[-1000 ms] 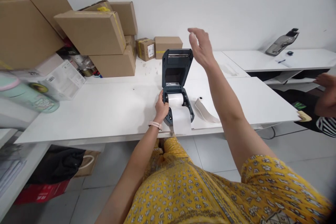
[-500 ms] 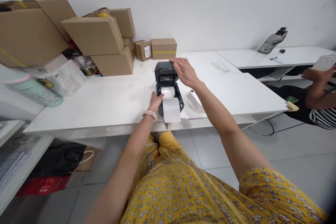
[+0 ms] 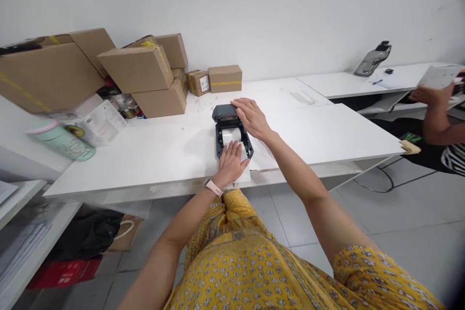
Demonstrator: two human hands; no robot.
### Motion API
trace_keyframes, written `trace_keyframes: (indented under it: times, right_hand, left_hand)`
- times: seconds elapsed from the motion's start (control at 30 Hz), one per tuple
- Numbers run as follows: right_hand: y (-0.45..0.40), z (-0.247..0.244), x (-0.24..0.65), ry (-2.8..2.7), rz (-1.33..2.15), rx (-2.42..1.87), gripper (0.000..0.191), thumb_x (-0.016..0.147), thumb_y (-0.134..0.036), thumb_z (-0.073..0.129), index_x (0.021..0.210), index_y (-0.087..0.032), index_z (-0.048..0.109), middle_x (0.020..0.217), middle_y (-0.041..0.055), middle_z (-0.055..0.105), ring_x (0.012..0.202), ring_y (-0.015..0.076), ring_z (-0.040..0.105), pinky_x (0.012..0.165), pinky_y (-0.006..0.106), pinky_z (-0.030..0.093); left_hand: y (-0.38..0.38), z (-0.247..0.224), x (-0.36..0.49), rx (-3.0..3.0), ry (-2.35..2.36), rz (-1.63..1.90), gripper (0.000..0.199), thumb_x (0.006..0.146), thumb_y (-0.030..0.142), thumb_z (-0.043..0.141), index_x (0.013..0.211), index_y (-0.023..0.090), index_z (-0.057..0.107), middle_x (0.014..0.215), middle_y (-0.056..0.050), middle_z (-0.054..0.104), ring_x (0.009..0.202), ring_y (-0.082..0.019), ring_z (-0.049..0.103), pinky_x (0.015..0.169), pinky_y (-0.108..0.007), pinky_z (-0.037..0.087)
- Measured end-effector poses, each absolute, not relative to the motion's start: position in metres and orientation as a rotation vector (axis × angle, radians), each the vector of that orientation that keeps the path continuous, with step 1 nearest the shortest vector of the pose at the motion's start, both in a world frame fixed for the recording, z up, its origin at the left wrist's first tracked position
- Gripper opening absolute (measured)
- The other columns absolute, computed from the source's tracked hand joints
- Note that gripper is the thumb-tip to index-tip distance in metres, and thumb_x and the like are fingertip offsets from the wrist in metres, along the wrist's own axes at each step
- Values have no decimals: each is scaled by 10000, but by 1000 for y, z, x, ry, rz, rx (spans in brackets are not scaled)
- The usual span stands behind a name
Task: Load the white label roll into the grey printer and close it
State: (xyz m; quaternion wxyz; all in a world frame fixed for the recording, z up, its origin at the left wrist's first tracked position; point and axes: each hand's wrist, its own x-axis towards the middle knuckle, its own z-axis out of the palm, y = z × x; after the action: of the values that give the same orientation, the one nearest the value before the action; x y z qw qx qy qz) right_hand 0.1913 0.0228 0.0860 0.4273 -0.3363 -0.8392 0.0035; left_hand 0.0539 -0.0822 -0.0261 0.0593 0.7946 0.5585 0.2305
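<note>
A dark grey label printer (image 3: 218,144) stands near the front edge of the white table, its lid (image 3: 222,112) raised. Inside it lies a white label roll (image 3: 231,134), its loose strip hanging out at the front. My left hand (image 3: 231,162) lies flat on that strip, fingers stretched forward and close to the roll. At the lid's right edge is my right hand (image 3: 252,118), its fingers over the top and its thumb along the side, holding the lid up. A loose curl of white paper right of the printer is mostly hidden by my right forearm.
Cardboard boxes (image 3: 136,72) are stacked at the back left, with two smaller boxes by the wall. A mint green bottle (image 3: 67,140) leans at the left. On the right, a grey bottle (image 3: 373,59) stands on another table, and a person's hand (image 3: 432,97) holds something white.
My left hand has moved from the printer's left side onto the label strip, its fingers now flat. The lid has tilted lower, my right hand staying on it. The view has shifted slightly.
</note>
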Motion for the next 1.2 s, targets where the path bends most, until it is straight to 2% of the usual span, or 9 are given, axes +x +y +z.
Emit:
trace_keyframes:
  times: [0.3, 0.47, 0.63, 0.8, 0.87, 0.93, 1.0, 1.1, 1.2]
  right_hand:
    - [-30, 30, 198, -2100, -12, -854, 501, 1097, -359, 311, 1485, -249, 609, 1518, 89, 634, 1506, 286, 472, 1274, 539, 390]
    - [-57, -17, 201, -2100, 3, -922, 459, 1068, -332, 396, 1455, -293, 640, 1521, 67, 640, 1485, 298, 512, 1241, 558, 427]
    - [-63, -53, 189, -1951, 19, -998, 447, 1036, -328, 403, 1368, -326, 703, 1426, 64, 706, 1412, 307, 580, 1249, 594, 407]
    - [-60, -71, 180, -1877, 56, -1089, 477, 989, -343, 380, 1288, -358, 750, 1337, 49, 747, 1377, 310, 596, 1264, 600, 382]
    - [-59, -74, 179, -1869, 73, -1124, 489, 975, -352, 369, 1264, -354, 764, 1325, 51, 752, 1378, 316, 591, 1274, 603, 364]
    - [-59, -75, 178, -1872, 97, -1140, 512, 971, -359, 347, 1260, -339, 769, 1343, 60, 744, 1388, 324, 582, 1284, 609, 343]
    - [-60, -77, 178, -1872, 106, -1120, 534, 970, -358, 327, 1269, -325, 768, 1363, 68, 736, 1389, 330, 581, 1289, 613, 335]
    - [-60, -81, 179, -1878, 102, -1106, 523, 950, -352, 356, 1277, -342, 764, 1356, 58, 742, 1373, 333, 593, 1283, 622, 343]
    - [-59, -89, 179, -1934, 137, -1159, 504, 914, -351, 421, 1292, -380, 753, 1346, 43, 745, 1363, 347, 602, 1279, 653, 335]
  left_hand:
    - [-156, -49, 58, 2573, 1670, 709, 691, 996, 272, 518, 1625, 73, 312, 1711, -233, 351, 1639, -334, 240, 1328, -573, 284]
    - [-187, -63, 52, 2419, 1591, 703, 614, 1015, 291, 483, 1608, 162, 388, 1635, -175, 503, 1556, -313, 442, 1273, -545, 411]
    - [-197, -66, 44, 2224, 1349, 593, 376, 1002, 253, 480, 1320, 241, 681, 1273, -106, 782, 1166, -275, 753, 1004, -465, 616]
    - [-179, -45, 33, 1895, 1599, 1216, 304, 1031, 363, 504, 846, 255, 719, 840, -65, 765, 831, -213, 735, 850, -367, 597]
    - [-159, -34, 27, 1718, 1728, 1564, 292, 1033, 412, 515, 885, 235, 695, 902, -76, 742, 944, -221, 718, 955, -391, 573]
    - [-133, -25, 22, 1539, 1774, 1803, 312, 1029, 470, 525, 1152, 221, 666, 1232, -118, 707, 1246, -247, 652, 1138, -448, 493]
    - [-107, -20, 21, 1393, 1705, 1784, 471, 1028, 509, 519, 1418, 246, 533, 1555, -130, 532, 1505, -256, 472, 1266, -460, 372]
    - [-81, -20, 27, 1212, 1610, 1616, 649, 1005, 536, 554, 1570, 277, 367, 1717, -124, 348, 1612, -279, 323, 1309, -465, 313]
    - [-75, -25, 36, 1146, 1566, 1526, 741, 990, 538, 580, 1618, 270, 292, 1729, -138, 334, 1599, -296, 355, 1285, -465, 367]
